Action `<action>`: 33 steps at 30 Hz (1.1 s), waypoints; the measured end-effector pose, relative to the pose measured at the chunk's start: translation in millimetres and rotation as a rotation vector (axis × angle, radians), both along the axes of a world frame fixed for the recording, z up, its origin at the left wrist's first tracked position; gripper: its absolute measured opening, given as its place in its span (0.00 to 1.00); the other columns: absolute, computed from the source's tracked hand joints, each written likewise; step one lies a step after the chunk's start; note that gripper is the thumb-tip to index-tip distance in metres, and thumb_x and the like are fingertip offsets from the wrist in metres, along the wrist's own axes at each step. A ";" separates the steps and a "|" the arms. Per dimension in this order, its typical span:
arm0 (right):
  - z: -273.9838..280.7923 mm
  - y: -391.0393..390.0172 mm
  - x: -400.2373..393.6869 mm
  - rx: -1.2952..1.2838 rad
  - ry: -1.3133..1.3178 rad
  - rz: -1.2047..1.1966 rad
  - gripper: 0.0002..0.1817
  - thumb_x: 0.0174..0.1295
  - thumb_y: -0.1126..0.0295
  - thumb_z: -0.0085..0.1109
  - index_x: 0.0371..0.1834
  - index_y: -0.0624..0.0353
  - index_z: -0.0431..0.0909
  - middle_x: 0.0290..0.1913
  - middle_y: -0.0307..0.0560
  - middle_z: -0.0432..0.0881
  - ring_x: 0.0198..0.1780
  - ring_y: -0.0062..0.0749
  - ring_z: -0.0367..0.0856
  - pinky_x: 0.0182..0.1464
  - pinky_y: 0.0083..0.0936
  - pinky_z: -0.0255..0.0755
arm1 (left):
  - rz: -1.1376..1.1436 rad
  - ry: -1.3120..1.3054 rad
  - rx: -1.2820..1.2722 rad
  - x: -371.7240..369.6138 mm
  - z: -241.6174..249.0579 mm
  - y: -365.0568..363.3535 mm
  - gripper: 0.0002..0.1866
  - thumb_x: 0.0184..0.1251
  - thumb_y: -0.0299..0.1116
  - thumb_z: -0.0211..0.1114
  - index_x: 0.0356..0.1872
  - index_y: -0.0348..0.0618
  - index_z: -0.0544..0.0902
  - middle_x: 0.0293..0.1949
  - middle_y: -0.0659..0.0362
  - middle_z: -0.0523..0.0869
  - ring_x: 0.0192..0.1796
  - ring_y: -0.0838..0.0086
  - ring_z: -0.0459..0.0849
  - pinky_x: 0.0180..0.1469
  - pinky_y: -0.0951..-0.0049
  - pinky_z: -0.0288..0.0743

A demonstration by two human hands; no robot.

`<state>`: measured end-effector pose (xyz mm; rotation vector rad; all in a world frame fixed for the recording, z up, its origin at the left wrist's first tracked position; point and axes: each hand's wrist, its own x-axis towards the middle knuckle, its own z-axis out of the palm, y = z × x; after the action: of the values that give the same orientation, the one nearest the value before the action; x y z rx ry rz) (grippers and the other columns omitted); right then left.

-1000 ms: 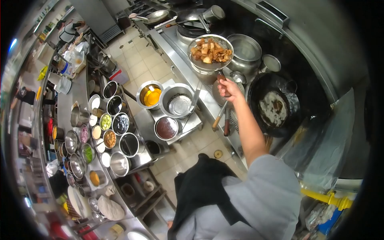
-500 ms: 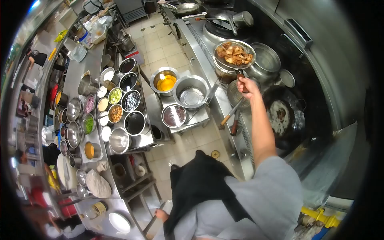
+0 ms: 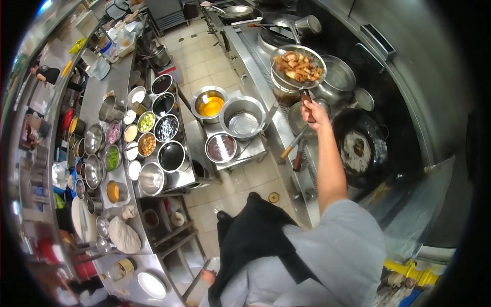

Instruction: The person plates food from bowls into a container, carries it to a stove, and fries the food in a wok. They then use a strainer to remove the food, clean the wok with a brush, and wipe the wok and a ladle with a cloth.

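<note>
My right hand (image 3: 316,113) is closed round the dark wooden handle of a strainer (image 3: 316,52). Browned fried pieces (image 3: 298,66) lie in its bowl, held above a metal pot (image 3: 283,91) on the range. Just below this hand rests a wire skimmer (image 3: 303,121), and two wooden-handled tools lie beside it. To the right sits a blackened wok (image 3: 377,162) with whitish residue at its bottom. Low in the view, my left hand (image 3: 208,276) hangs by the counter's edge, beside a pale grey flat thing (image 3: 214,264); its fingers are mostly hidden.
On the left counter (image 3: 134,233) stand several metal containers of sauces, chopped greens and nuts. A low stand between counter and range holds a pot of yellow liquid (image 3: 210,106), a large steel pot (image 3: 243,123) and a dark-red liquid container (image 3: 221,148). Tiled floor runs between.
My right hand has shifted slightly left and up with the strainer, whose bowl looks tilted a little differently. The fried pieces have moved inside it. My left hand has barely moved.
</note>
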<state>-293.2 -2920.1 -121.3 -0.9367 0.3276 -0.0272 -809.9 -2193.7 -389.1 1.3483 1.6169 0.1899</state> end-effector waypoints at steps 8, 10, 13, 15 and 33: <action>14.5 -8.6 5.2 0.099 0.019 -0.040 0.06 0.77 0.67 0.57 0.49 0.54 0.72 0.31 0.42 0.77 0.24 0.24 0.73 0.23 0.24 0.67 | -0.150 0.206 -0.026 8.0 22.1 3.2 0.21 0.79 0.47 0.55 0.64 0.48 0.72 0.40 0.50 0.82 0.31 0.58 0.84 0.27 0.59 0.77; 17.7 -3.9 3.5 0.063 0.017 -0.056 0.06 0.76 0.68 0.57 0.49 0.54 0.72 0.32 0.42 0.77 0.24 0.24 0.73 0.23 0.23 0.68 | -0.156 0.210 -0.033 9.4 22.0 3.1 0.20 0.79 0.47 0.55 0.63 0.47 0.73 0.40 0.50 0.82 0.31 0.57 0.84 0.27 0.59 0.77; 15.3 -8.4 11.2 0.053 -0.013 0.018 0.05 0.76 0.68 0.57 0.48 0.55 0.73 0.31 0.43 0.77 0.24 0.24 0.73 0.23 0.23 0.68 | -0.171 0.202 -0.020 21.4 18.8 -1.6 0.21 0.80 0.46 0.54 0.65 0.47 0.72 0.41 0.49 0.82 0.32 0.56 0.85 0.28 0.60 0.78; 18.1 -16.2 15.4 0.090 0.052 -0.028 0.05 0.76 0.69 0.57 0.46 0.56 0.73 0.31 0.43 0.77 0.24 0.24 0.73 0.22 0.21 0.68 | -0.171 0.201 -0.012 18.3 15.9 -7.3 0.22 0.80 0.46 0.53 0.67 0.47 0.71 0.41 0.49 0.82 0.32 0.56 0.85 0.28 0.60 0.78; 84.1 -11.6 20.5 -0.083 -0.127 -0.015 0.11 0.76 0.61 0.61 0.52 0.52 0.76 0.33 0.39 0.79 0.23 0.19 0.73 0.21 0.18 0.67 | -0.465 0.083 -0.090 50.2 9.6 -1.2 0.18 0.74 0.42 0.57 0.55 0.40 0.76 0.42 0.48 0.84 0.29 0.58 0.85 0.24 0.62 0.79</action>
<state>-272.8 -2931.7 -37.2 -1.0094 0.2177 -0.1144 -759.7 -2194.9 -379.5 1.6359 1.3167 -0.2175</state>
